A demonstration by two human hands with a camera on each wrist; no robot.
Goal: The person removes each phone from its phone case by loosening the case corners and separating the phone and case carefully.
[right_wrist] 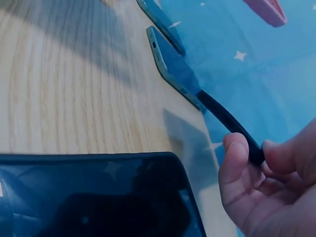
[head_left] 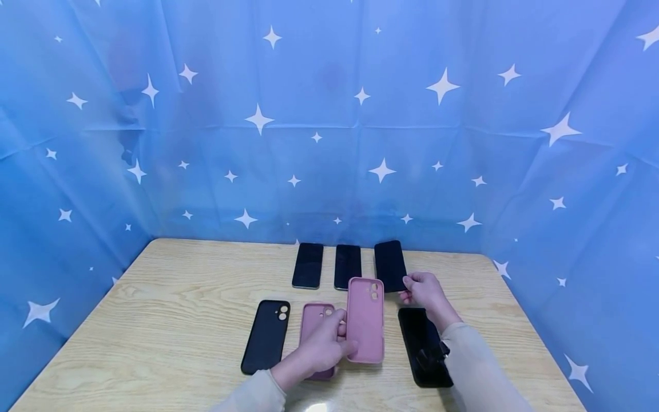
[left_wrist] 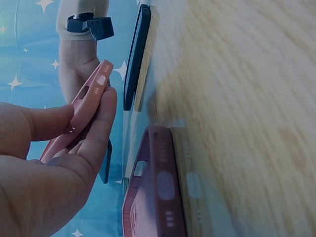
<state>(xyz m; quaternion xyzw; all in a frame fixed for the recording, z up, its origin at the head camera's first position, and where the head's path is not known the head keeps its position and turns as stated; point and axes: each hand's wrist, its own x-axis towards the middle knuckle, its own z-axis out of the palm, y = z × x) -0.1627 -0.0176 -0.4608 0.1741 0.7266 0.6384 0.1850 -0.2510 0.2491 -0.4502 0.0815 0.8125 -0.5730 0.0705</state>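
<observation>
My left hand (head_left: 324,343) grips a pink phone case (head_left: 365,320) by its lower left edge, thumb on one side and fingers on the other. The case is raised, its hollow inside and camera cutout showing. Under that hand a second pink phone case (left_wrist: 165,187) lies on the table, partly hidden by the hand in the head view. My right hand (head_left: 426,294) pinches the near right corner of a black phone (head_left: 390,266) between thumb and fingers. In the right wrist view this slab (right_wrist: 229,121) is seen edge-on, tilted off the table.
Two dark phones, one at the left (head_left: 308,265) and one in the middle (head_left: 348,266), lie along the table's back edge. An open black phone case (head_left: 266,337) lies at the left. Below my right hand lies a black phone with a glossy screen (head_left: 414,337). A blue starry curtain (head_left: 329,149) hangs behind.
</observation>
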